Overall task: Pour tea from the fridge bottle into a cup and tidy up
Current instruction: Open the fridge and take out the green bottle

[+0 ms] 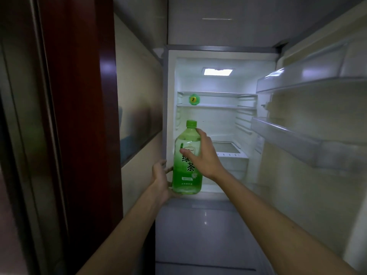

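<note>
A large green tea bottle (185, 171) with a green cap stands upright in front of the lit, open fridge (170, 80), at its lower left. My right hand (202, 157) wraps the bottle's upper body from the right. My left hand (159, 180) cups its base and lower left side. No cup is in view.
The fridge door (309, 124) stands open on the right with clear door bins. A small green round object (194, 99) sits on an upper glass shelf. A dark red wooden panel (79, 96) rises close on the left. A closed lower fridge compartment (198, 235) lies beneath.
</note>
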Motion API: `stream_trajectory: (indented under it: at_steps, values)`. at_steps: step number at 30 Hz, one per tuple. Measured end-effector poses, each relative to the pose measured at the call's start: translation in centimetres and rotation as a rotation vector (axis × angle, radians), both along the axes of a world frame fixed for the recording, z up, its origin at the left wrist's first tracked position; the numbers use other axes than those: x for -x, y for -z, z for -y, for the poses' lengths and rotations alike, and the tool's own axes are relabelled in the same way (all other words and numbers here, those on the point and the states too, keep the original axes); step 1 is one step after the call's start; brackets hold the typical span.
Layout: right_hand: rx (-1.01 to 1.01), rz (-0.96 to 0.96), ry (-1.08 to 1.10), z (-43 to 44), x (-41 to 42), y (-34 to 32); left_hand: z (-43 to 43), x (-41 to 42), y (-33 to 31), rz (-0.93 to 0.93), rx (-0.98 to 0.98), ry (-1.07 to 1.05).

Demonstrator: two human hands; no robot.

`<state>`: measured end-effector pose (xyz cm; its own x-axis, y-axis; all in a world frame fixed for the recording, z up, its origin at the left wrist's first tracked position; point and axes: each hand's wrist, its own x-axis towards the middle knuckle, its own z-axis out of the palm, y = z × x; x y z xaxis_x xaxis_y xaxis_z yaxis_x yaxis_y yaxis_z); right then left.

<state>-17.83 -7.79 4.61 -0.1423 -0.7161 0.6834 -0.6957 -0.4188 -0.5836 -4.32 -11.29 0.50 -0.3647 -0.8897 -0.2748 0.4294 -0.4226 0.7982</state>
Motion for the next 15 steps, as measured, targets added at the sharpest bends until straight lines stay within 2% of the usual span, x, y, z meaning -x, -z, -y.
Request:
stream_trajectory:
  at_steps: [15]
  values:
    - [0.022,0.018,0.054,-8.8,-2.0,0.2,-9.0,-2.2,-0.5,0.006,-0.005,0.101]
